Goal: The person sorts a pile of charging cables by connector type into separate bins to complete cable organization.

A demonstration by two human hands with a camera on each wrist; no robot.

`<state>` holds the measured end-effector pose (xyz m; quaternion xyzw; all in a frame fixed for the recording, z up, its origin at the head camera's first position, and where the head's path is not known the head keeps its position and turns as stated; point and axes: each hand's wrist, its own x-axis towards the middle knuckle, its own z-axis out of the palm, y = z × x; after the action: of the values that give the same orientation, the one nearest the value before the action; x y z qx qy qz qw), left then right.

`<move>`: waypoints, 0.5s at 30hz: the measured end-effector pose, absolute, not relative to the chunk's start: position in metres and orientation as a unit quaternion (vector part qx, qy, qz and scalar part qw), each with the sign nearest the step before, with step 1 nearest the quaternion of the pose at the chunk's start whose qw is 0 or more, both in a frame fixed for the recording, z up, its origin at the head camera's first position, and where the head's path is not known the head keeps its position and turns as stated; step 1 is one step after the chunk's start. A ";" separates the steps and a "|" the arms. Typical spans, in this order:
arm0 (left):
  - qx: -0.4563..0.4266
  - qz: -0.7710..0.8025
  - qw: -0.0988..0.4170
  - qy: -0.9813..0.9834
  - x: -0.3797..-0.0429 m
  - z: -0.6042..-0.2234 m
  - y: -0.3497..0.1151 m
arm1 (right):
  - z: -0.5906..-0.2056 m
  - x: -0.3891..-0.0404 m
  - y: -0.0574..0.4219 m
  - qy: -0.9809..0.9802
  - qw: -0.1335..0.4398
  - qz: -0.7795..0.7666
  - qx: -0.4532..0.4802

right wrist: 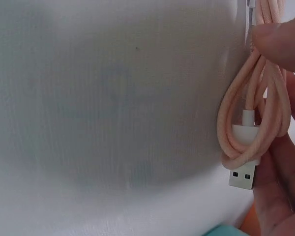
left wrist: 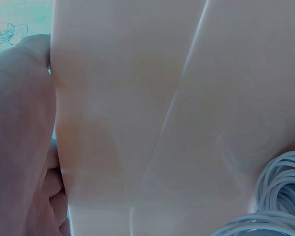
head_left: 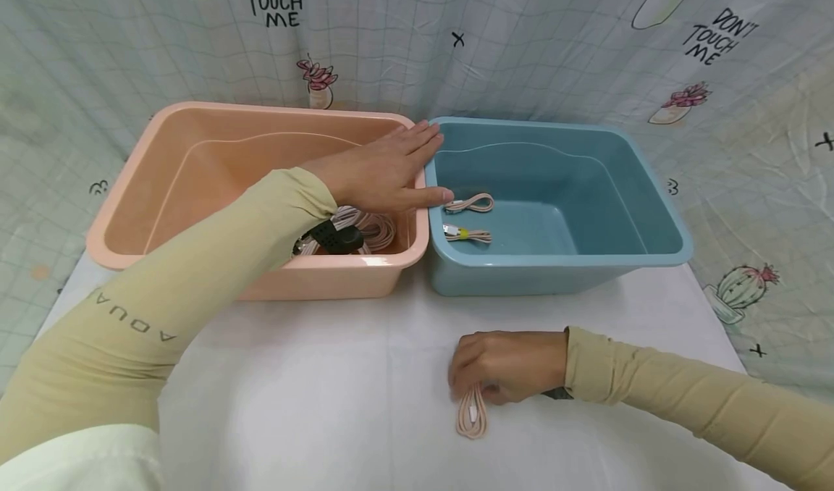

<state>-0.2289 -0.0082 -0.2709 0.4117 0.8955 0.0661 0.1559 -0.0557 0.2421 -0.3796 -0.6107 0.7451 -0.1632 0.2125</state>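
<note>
My right hand [head_left: 504, 364] pinches a coiled pink USB cable [head_left: 471, 417] just over the white cloth in front of the blue bin. In the right wrist view the thumb [right wrist: 280, 42] presses on the coil, and a white USB plug [right wrist: 243, 175] sticks out below the loop. My left hand [head_left: 387, 172] rests on the adjoining rims of the peach bin [head_left: 195, 165] and the blue bin [head_left: 541, 261], its fingers straight. Under the left wrist, several coiled cables [head_left: 374, 230] lie in the peach bin. Two bundled pink cables, an upper one [head_left: 478, 203] and a lower one [head_left: 476, 236], lie inside the blue bin.
The bins stand side by side at the back of a white-clothed table [head_left: 313, 389]. Behind them hangs a printed curtain [head_left: 508, 64]. A black object [head_left: 342, 237] sits by the left wrist, over the cables.
</note>
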 end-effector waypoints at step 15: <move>0.411 0.065 0.159 0.895 -0.229 -0.271 -0.009 | -0.381 -0.057 0.241 0.761 0.256 -0.135 -0.581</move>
<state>-0.2291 -0.0086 -0.2712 0.4109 0.8954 0.0650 0.1585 -0.0572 0.2408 -0.3806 -0.5810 0.7609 -0.1349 0.2557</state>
